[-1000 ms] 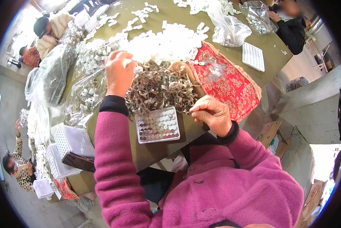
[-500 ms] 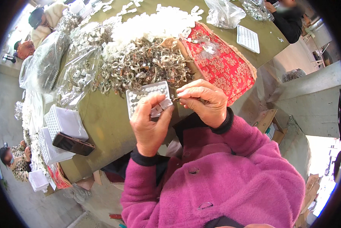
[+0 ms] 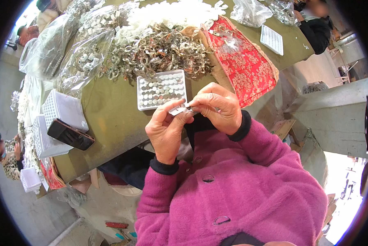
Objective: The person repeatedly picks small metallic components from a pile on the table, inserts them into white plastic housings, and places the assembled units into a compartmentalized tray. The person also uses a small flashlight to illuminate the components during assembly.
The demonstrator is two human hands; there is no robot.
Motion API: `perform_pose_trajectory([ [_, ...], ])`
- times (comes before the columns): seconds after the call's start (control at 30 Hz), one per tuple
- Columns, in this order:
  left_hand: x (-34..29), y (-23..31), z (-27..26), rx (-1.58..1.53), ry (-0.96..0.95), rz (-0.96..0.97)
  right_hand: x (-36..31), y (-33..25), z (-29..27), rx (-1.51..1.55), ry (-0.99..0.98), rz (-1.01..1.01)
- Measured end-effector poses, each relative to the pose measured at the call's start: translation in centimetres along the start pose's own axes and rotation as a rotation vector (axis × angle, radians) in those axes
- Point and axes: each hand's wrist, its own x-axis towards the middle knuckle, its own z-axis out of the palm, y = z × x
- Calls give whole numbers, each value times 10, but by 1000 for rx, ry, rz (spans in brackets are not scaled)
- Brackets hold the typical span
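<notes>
My left hand (image 3: pixel 166 133) pinches a small white plastic piece (image 3: pixel 177 109) between thumb and fingertips. Against the end of that piece, my right hand (image 3: pixel 220 110) is closed, its thumb and fingers pressed on something small that the fingertips mostly hide. Both hands meet in front of my body, just off the table's near edge. Beyond my left hand lies a shallow white tray (image 3: pixel 185 88) holding rows of round grey discs. Farther back is a heap of coiled, wired metal parts (image 3: pixel 163 53), with a pile of white plastic pieces (image 3: pixel 171 14) behind it.
A red flowered cloth (image 3: pixel 243 67) lies right of the heap. Stacked white trays (image 3: pixel 67 108) and a dark phone (image 3: pixel 71 134) are at left. Clear plastic bags (image 3: pixel 50 51) sit beyond them. Other people work around the green table (image 3: pixel 110 123); another white tray (image 3: pixel 271 40) lies far right.
My hands have come closer together, and my right fingertips now meet the white piece. They sit lower relative to the tray, which shows more of its discs. The whole view has shifted slightly.
</notes>
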Motion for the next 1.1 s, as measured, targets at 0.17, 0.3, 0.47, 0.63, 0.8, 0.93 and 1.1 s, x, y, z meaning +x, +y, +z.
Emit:
perform_pose_trajectory([
  [0.17, 0, -10, 4, -36, 6, 105, -3, -1, -3, 122, -40, 109],
  [0.3, 1, -12, 4, 13, -11, 114, -2, 0, -6, 105, -61, 75],
  [0.47, -1, -4, 2, -21, -37, 7, -1, 5, -7, 97, -81, 18],
  [0.63, 0, -1, 5, -105, -33, -4, -1, 8, -2, 156, -73, 6],
  [0.8, 1, 0, 4, -141, -40, -16, -5, 4, -1, 152, -18, 132],
  [0.93, 1, 1, 3, -77, -44, -12, -3, 8, -4, 7, -10, -69],
  [1.1, 2, -3, 3, -52, -38, 11, -1, 12, -7, -32, -53, -136],
])
